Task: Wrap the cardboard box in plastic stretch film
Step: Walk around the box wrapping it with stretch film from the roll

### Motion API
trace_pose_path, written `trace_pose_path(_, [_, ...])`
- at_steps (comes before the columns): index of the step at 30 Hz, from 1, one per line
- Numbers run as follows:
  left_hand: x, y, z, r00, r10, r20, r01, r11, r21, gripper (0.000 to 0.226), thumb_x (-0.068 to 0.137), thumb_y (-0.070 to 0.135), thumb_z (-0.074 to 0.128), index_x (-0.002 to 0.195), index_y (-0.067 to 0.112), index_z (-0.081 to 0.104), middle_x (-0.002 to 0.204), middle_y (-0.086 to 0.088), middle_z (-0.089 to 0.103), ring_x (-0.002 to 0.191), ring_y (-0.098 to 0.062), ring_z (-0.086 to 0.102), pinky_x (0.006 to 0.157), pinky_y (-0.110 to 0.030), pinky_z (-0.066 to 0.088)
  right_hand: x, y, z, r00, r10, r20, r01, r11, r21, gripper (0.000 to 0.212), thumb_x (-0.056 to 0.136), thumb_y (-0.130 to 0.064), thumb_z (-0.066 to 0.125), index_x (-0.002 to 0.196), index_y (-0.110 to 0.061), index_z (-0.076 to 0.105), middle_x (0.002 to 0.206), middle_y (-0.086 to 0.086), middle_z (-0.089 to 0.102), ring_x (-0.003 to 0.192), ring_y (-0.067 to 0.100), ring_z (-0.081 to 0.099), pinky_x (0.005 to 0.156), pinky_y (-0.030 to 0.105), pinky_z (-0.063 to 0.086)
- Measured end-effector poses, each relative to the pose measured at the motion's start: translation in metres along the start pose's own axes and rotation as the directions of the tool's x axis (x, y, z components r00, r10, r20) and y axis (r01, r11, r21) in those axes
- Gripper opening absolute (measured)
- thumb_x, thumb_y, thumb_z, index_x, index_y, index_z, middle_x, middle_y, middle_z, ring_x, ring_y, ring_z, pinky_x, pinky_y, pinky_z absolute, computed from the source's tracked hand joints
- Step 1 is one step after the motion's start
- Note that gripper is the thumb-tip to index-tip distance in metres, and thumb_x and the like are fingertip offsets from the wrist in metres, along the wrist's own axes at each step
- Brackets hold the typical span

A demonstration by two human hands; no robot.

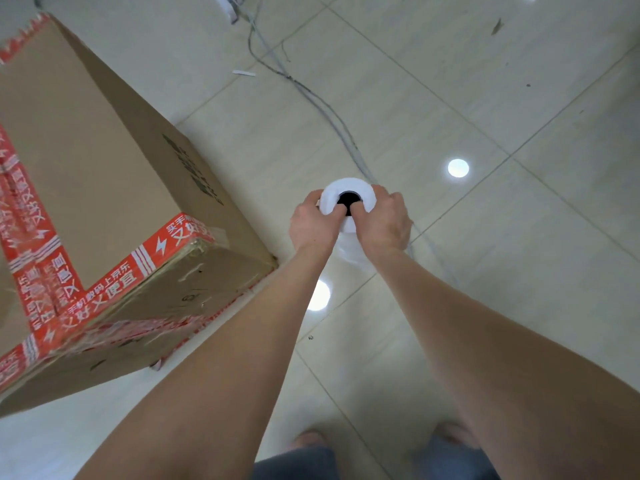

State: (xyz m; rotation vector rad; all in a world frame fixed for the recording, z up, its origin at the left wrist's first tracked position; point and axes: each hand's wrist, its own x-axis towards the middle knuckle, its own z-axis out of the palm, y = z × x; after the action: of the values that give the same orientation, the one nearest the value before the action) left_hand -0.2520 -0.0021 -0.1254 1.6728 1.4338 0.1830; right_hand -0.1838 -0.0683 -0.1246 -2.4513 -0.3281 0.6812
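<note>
Left hand [313, 226] and right hand [383, 224] grip the film roll [349, 187] (thumbs at its core), cardboard box [104, 188] leftward

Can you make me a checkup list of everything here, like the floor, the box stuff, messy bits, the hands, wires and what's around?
Surface: pale glossy tiled floor, lights reflected in it.
Job's things: cardboard box with red printed tape stands on the floor; white roll of stretch film held upright, apart from the box.
Clutter: small paper strip and a dark scrap on the floor.
Grippers: left hand and right hand both grip the roll's top, thumbs at its core hole.
Cables: grey cable runs across the floor towards the roll.
Surroundings: white object at the top edge, unclear; the person's feet below.
</note>
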Motion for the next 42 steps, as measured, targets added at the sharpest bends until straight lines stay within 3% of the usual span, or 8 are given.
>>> trace_pose_path(4, [0.007,-0.013,0.002,0.989,0.140,-0.039,-0.136,0.987,0.085,0.033,0.077,0.045,0.053,0.103,0.027,0.062,0.083,0.004,0.064,0.079,-0.021,0.062,0.059,-0.025,0.040,0.003,0.006,0.010,0.995,-0.065,-0.077,0.067,0.998,0.023,0.040,0.088,-0.041,0.051,0.124,-0.025,0.057,0.106,0.004,0.052,0.079,0.021,0.050,0.069,0.027,0.034])
trace_pose_path(7, [0.015,-0.025,0.002,0.971,0.230,-0.068,-0.220,0.967,0.132,0.045,0.071,0.055,0.045,0.104,0.030,0.063,0.089,0.002,0.065,0.081,-0.020,0.061,0.065,-0.028,0.045,0.005,0.009,0.015,0.987,-0.097,-0.128,0.102,0.994,0.031,0.039,0.086,-0.043,0.051,0.122,-0.028,0.059,0.103,0.002,0.051,0.076,0.020,0.048,0.069,0.028,0.035])
trace_pose_path(17, [0.025,-0.036,0.007,0.925,0.348,-0.151,-0.312,0.925,0.218,0.035,0.087,0.050,0.046,0.106,0.026,0.063,0.091,-0.004,0.064,0.086,-0.024,0.059,0.066,-0.028,0.038,0.013,0.012,0.023,0.962,-0.173,-0.210,0.200,0.973,0.116,0.034,0.086,-0.038,0.052,0.115,-0.024,0.061,0.108,0.003,0.052,0.077,0.020,0.046,0.068,0.028,0.035])
trace_pose_path(24, [0.005,-0.043,0.008,0.936,0.333,-0.119,-0.325,0.942,0.082,0.040,0.091,0.054,0.043,0.099,0.020,0.063,0.084,0.001,0.062,0.083,-0.022,0.060,0.067,-0.028,0.042,0.004,0.020,0.020,0.967,-0.173,-0.188,0.198,0.972,0.128,0.038,0.086,-0.039,0.050,0.121,-0.025,0.058,0.112,0.002,0.050,0.097,0.024,0.055,0.072,0.029,0.038])
trace_pose_path(28, [-0.010,-0.055,0.009,0.950,0.304,-0.072,-0.312,0.933,-0.180,0.038,0.081,0.047,0.040,0.097,0.023,0.066,0.089,0.005,0.065,0.093,-0.022,0.063,0.082,-0.045,0.054,0.002,0.022,0.014,0.970,-0.169,-0.177,0.195,0.971,0.140,0.036,0.086,-0.035,0.052,0.121,-0.027,0.056,0.114,0.000,0.054,0.105,0.024,0.053,0.073,0.030,0.039])
trace_pose_path(35, [-0.019,-0.067,0.010,0.950,0.312,-0.026,-0.310,0.924,-0.223,0.038,0.087,0.032,0.059,0.123,0.021,0.063,0.107,0.010,0.068,0.091,-0.005,0.065,0.086,-0.030,0.054,0.006,0.023,0.014,0.959,-0.179,-0.220,0.208,0.971,0.120,0.034,0.089,-0.033,0.050,0.121,-0.026,0.055,0.115,-0.003,0.059,0.109,0.025,0.052,0.072,0.030,0.040])
trace_pose_path(38, [-0.022,-0.068,0.012,0.955,0.290,-0.069,-0.298,0.925,-0.234,0.031,0.089,0.028,0.063,0.117,0.017,0.068,0.097,0.009,0.069,0.088,-0.010,0.067,0.086,-0.026,0.054,0.009,0.022,0.012,0.959,-0.189,-0.211,0.211,0.973,0.089,0.036,0.091,-0.034,0.048,0.127,-0.030,0.054,0.117,-0.002,0.060,0.111,0.026,0.053,0.072,0.030,0.040])
trace_pose_path(42, [-0.021,-0.064,0.014,0.961,0.247,-0.128,-0.272,0.928,-0.254,0.010,0.085,0.020,0.066,0.084,0.017,0.075,0.078,0.006,0.071,0.083,-0.018,0.068,0.082,-0.039,0.057,0.011,0.024,0.011,0.957,-0.211,-0.197,0.218,0.976,0.017,0.038,0.094,-0.031,0.044,0.131,-0.033,0.051,0.118,0.000,0.060,0.111,0.028,0.052,0.070,0.030,0.037])
